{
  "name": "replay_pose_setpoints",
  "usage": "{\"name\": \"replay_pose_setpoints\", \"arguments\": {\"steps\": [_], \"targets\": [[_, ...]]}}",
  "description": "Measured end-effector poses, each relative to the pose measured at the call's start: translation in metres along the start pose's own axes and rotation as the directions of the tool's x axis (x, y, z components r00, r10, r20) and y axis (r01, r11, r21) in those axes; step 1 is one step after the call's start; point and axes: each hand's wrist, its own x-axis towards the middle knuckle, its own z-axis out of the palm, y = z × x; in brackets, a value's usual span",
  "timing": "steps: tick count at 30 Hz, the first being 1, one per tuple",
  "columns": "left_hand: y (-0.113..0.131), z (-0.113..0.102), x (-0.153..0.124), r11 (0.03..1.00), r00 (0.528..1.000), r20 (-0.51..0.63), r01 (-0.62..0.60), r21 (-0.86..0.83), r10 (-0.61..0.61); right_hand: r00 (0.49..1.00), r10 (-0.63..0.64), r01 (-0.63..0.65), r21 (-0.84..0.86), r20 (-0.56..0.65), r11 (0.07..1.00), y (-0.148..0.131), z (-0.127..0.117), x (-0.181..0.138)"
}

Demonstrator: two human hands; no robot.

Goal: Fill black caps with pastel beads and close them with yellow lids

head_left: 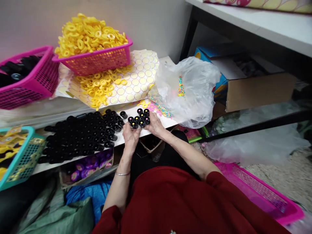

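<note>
A small cluster of black cylindrical pieces (142, 123), several with a yellow or pink dot in the top, stands on the white work surface (168, 122). My left hand (131, 136) curls round the cluster's near left side, its fingers pressed against the pieces. From the right, my right hand (156, 125) grips the other side; its fingertips are partly hidden. To the left lies a large group of black cylinders (80, 135) without visible dots. One loose black cylinder (123, 114) sits just behind my left hand. Small coloured beads (163, 110) are scattered beyond my right hand.
Yellow ring-shaped parts fill a pink basket (95, 61) at the back, with more yellow rings (99, 86) spilled on a circle-printed sheet (143, 66). A clear plastic bag (197, 94) holds beads. A teal basket (23, 162) stands left, an open carton (258, 94) right.
</note>
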Motion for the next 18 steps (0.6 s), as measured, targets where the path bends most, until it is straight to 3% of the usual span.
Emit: {"name": "replay_pose_setpoints", "arguments": {"steps": [4, 7, 11, 14, 18], "targets": [[0.002, -0.012, -0.005, 0.996, 1.000, 0.007, 0.018, 0.090, -0.019, 1.000, -0.024, 0.022, -0.078, -0.015, 0.997, 0.014, -0.014, -0.001], [0.003, -0.032, -0.002, 0.972, 0.994, -0.026, -0.096, 0.213, 0.104, 0.997, -0.029, 0.012, -0.213, -0.074, 0.977, 0.026, -0.029, 0.003], [0.016, -0.047, 0.029, 0.870, 0.950, -0.088, -0.232, 0.435, 0.298, 0.997, -0.014, -0.020, -0.397, -0.081, 0.917, 0.034, -0.040, 0.019], [0.029, -0.047, 0.061, 0.768, 0.940, 0.060, -0.310, 0.561, 0.335, 0.998, -0.048, 0.057, -0.492, 0.031, 0.869, 0.030, -0.039, 0.033], [0.040, -0.042, 0.091, 0.638, 0.939, 0.281, -0.341, 0.691, 0.197, 0.988, -0.051, 0.124, -0.534, 0.149, 0.836, 0.024, -0.036, 0.042]]}}
